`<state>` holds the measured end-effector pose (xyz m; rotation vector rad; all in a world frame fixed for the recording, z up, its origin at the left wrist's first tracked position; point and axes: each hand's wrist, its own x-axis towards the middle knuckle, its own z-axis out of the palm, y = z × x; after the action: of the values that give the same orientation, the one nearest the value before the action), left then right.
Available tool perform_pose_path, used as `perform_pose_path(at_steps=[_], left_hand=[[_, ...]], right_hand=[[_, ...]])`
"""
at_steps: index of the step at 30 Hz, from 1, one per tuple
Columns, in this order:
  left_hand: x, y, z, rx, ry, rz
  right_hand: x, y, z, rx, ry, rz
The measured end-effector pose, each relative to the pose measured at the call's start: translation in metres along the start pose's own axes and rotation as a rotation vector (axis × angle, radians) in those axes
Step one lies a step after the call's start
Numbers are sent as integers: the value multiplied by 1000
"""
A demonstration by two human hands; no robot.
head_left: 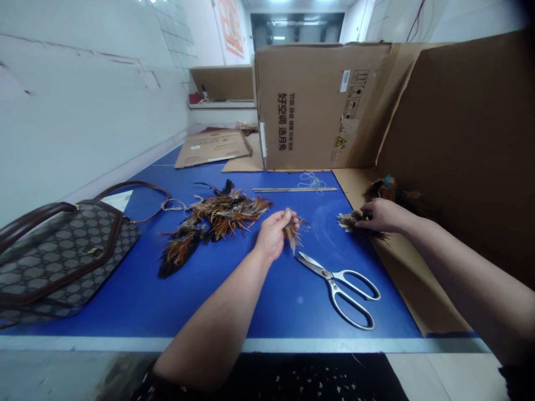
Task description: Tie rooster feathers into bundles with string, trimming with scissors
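My left hand (273, 231) is closed, pinching a small bunch of brown feathers (291, 236) over the middle of the blue table. On the right, at the border of the cardboard, my right hand (378, 215) has its fingers drawn together on some feathers (350, 220); the fingertips are partly hidden. Silver scissors (330, 275) lie between the hands and the front edge, blades slightly apart and pointing up-left. Left of my left hand spreads a heap of brown, orange and black feathers (228, 214). More dark feathers (387, 189) with a bit of blue lie in shadow behind my right hand.
A large cardboard box (317, 106) stands at the back, with a cardboard panel (468, 145) along the right. A thin stick (295, 190) and tangled thread (311, 181) lie before the box. A patterned handbag (71, 250) occupies the left; flat cardboard (213, 147) lies behind.
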<state>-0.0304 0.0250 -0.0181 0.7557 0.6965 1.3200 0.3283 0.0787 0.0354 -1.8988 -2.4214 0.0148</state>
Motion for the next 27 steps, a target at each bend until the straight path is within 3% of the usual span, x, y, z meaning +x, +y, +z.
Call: perform_pose_path(at_steps=[4,9,12,16,20,23,27], left_hand=[[1,0,-2,1,-3,11],[2,2,-1,-3,7,10],[2,2,0,0,8,-1],[2,2,-1,-6,1,-8],[3,2,-3,-7,15,6],[3,3,-3,-6,19,2],[2,2,-1,6,4,-23]], right_hand=[[13,-14,6,-22,-231,57],[13,-25,14,48,-282,34],[11,-31,5,93,-310,37],[23,-45,-25,307,-103,115],[49,-57,-42,516,136,57],[69,-57,-31,412,270,10],[79,-43,-2,161,207,22]])
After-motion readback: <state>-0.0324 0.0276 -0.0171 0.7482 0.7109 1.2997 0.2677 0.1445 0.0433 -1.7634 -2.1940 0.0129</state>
